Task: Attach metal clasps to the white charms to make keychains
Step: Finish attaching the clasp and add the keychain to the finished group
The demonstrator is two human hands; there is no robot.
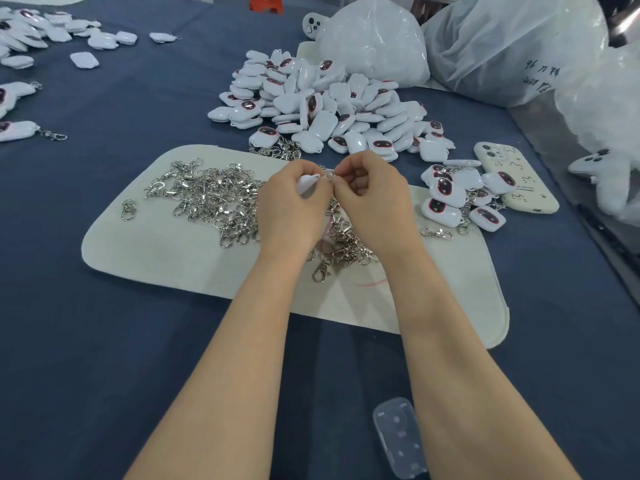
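Both hands meet above the far edge of a pale felt mat (166, 261) that lies on the blue-covered desk (86, 358). The left hand (294, 199) has its fingers curled round 1 white charm (306, 181), of which only a rounded end shows above the knuckles. The right hand (372, 192) has its fingers bent, the fingertips pinching a small metal clasp (327, 173) just beside the charm; whether clasp and charm are already joined cannot be told, as the fingers hide the spot.

A loose heap of clasps (211, 195) covers the mat to the left of the hands and runs on beneath the wrists, with 1 stray clasp (128, 209) lying apart near the mat's left end. Beyond the mat a large pile of charms (322, 105) rests on the desk, some showing a dark oval face. To the right, a small cluster of finished keychains (457, 199) lies against a cream phone (516, 181). More keychains (20, 129) sit at the far left edge. Clear plastic bags (374, 39) stand behind the pile, and a transparent case (398, 438) lies near the right forearm.
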